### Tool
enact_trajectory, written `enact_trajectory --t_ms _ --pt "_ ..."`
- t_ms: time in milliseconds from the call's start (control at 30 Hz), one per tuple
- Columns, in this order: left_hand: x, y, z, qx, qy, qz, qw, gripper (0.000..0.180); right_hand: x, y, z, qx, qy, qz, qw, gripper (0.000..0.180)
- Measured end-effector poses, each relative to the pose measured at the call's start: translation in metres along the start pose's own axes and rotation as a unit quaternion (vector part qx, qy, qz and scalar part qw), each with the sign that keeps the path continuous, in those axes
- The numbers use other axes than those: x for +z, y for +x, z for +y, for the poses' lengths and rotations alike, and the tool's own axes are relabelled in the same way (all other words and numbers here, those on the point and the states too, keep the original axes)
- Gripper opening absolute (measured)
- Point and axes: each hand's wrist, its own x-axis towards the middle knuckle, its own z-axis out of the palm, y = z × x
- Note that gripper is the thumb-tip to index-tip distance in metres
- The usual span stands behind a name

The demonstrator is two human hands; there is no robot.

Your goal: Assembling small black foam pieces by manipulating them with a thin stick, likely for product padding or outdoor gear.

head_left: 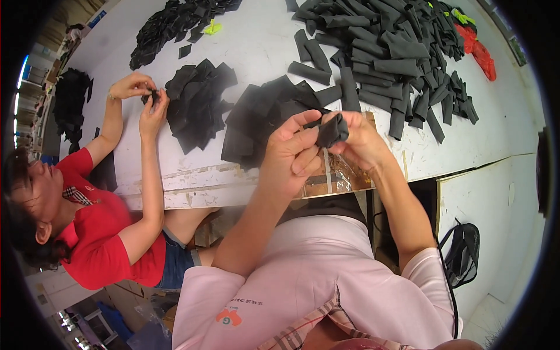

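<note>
A small black fabric piece (332,132), folded into a short tube shape, is held up between my two hands above the table's front edge. My left hand (294,146) is closed, its thumb and index finger pinching the left end of the fabric. From the other side, my right hand (361,140) grips the piece, with some of its fingers hidden behind the cloth. Just beyond my left hand lies a heap of flat black fabric pieces (262,116). A brown cardboard sheet under clear tape (335,181) is on the table edge below my hands.
Rolled black fabric tubes (379,67) are piled at the far right, near a red plastic bag (481,55). More flat pieces (198,99) lie left of centre. A co-worker in a red shirt (125,233) sits at my left, handling black cloth. A black bag (464,251) hangs at right.
</note>
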Motion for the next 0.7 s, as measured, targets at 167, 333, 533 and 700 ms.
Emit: enact_trajectory --t_ms 167,333,533,700 --pt "-0.004 0.008 0.008 -0.114 -0.297 -0.073 0.945 0.024 0.012 0.003 -0.020 -0.010 -0.076 0.016 0.997 0.021" --pt "-0.015 0.002 0.005 -0.105 -0.247 -0.050 0.962 0.024 0.011 0.004 -0.019 -0.021 -0.108 -0.014 0.994 0.020" --pt "-0.014 -0.003 -0.011 0.005 0.120 0.066 0.991 0.029 0.003 -0.003 0.001 0.002 -0.001 0.028 1.000 0.018" --pt "0.020 0.002 0.006 0.316 0.578 0.015 0.752 0.029 -0.002 0.003 -0.008 -0.067 -0.200 0.031 0.977 0.019"
